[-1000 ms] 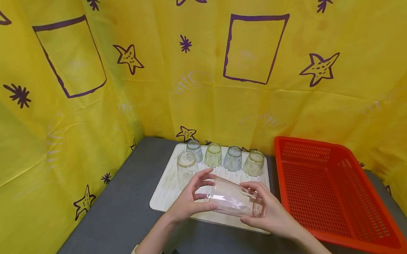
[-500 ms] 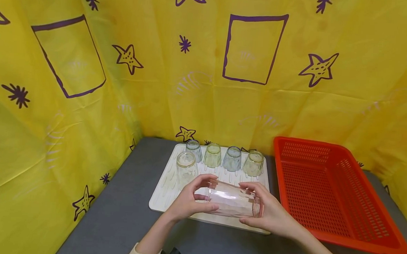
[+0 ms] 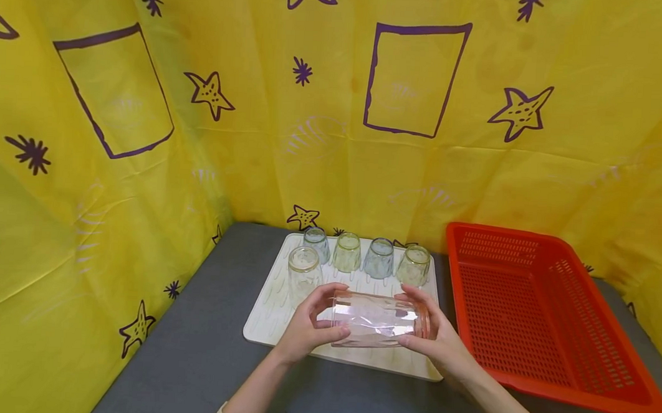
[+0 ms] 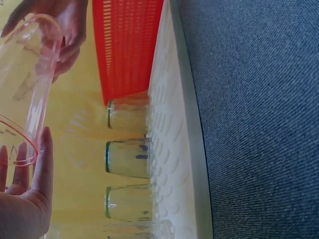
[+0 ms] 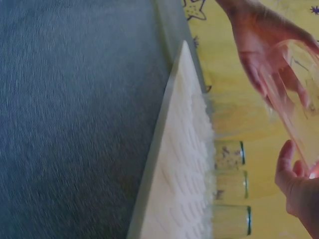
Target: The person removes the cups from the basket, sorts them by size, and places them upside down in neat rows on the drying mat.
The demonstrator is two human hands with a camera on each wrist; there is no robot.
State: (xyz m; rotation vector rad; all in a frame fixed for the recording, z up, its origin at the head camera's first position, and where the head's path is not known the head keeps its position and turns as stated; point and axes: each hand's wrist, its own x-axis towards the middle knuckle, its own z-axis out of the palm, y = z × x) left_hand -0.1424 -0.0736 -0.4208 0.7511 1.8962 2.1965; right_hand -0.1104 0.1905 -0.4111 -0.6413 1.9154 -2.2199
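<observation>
A clear pink-tinted drinking glass (image 3: pixel 378 321) lies sideways between my two hands, held above the front of the white tray (image 3: pixel 266 318). My left hand (image 3: pixel 313 324) grips its left end, thumb on the near side and fingers behind. Around the right end curl the thumb and fingers of my right hand (image 3: pixel 436 333). In the left wrist view the pink glass (image 4: pixel 30 84) spans from one hand to the other. A taller clear glass (image 3: pixel 303 273) stands on the tray just beyond my left hand, partly hidden by it.
Along the tray's back edge stand several small upside-down tinted glasses, among them a green glass (image 3: pixel 347 254) and a blue glass (image 3: pixel 379 259). A red slotted plastic basket (image 3: pixel 533 323) sits to the right. Yellow patterned cloth (image 3: pixel 333 169) hangs behind the grey table (image 3: pixel 190 324).
The pink glass has gone from slanting down to the right to nearly level, its right end rising slightly with my right hand. Both hands have kept hold of it.
</observation>
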